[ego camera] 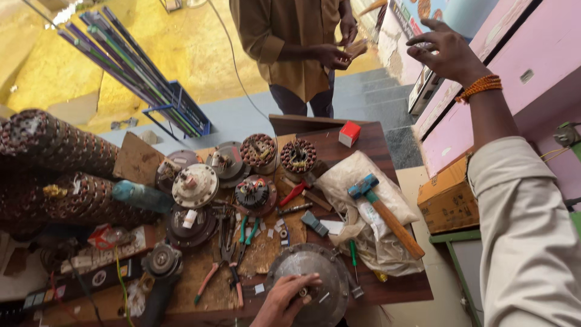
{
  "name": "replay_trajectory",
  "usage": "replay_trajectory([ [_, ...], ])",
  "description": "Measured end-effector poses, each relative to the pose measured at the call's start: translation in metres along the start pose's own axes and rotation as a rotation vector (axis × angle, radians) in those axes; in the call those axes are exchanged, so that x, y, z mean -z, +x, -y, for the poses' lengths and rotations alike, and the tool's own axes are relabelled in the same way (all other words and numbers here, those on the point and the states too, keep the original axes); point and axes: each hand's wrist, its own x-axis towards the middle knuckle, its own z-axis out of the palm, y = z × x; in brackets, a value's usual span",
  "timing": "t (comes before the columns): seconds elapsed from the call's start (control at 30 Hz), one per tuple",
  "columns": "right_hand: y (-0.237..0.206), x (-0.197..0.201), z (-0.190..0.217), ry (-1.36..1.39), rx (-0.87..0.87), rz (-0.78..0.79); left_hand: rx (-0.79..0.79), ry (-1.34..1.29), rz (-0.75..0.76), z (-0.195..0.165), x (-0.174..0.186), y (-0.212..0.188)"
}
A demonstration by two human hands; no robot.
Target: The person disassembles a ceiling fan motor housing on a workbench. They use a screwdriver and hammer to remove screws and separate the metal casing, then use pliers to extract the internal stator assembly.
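The left hand (284,300) rests with fingers spread on a round metal motor cover (311,284) at the near edge of the surface (393,287), pressing on it rather than gripping; the right hand (445,51) is raised, released and holding nothing, near a pink cabinet (520,66). The work looks to be in its middle: the cover lies apart from the wound stators (278,154) farther back, other covers (193,184) sit unassembled, and pliers (227,266), a screwdriver (353,253) and a hammer (384,212) lie untouched just beside it. Another person (296,42) stands beyond the surface.
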Motion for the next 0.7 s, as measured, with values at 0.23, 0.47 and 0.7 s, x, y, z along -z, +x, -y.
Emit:
replay_trajectory([
  [0.23, -0.168, -0.137, 0.055, 0.507, -0.024, 0.29, -0.037, 0.073, -0.134, -0.05, 0.003, -0.005],
  [0.47, -0.103, -0.149, 0.073, 0.884, -0.576, -0.215, -0.243, 0.241, -0.403, -0.053, 0.002, -0.024],
  [0.7, -0.015, -0.178, 0.116, 1.16, -0.584, -0.323, 0.046, 0.039, -0.496, -0.022, 0.014, -0.093],
])
